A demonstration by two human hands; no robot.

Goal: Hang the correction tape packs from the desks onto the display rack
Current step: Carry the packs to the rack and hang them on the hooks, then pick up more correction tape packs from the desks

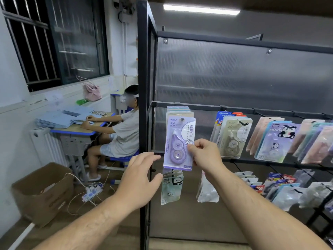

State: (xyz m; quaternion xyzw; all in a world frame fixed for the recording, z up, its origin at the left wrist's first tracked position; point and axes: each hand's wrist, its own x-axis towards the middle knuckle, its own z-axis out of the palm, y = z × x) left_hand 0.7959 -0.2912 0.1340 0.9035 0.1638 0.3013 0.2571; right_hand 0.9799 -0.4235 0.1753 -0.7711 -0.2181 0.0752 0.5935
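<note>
My right hand (203,156) pinches the purple correction tape pack (177,145), apparently seated on the leftmost hook (182,120) of the display rack (198,105); my left hand (142,175) hovers open beside it. Other packs (231,138) already hang; what remains on the desks I cannot tell

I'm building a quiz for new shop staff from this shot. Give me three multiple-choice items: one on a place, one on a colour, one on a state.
1. Where is the pack that the right hand pinches? A on a desk; B at the left end of the display rack's upper rail; C in a box.
2. What colour is that pack? A red; B green; C purple.
3. How is the left hand? A open, holding nothing; B gripping the pack; C pinching a cable.
Key: B, it fronts the leftmost stack; C, card and tape case are purple; A, its fingers are straight, around nothing.
</note>
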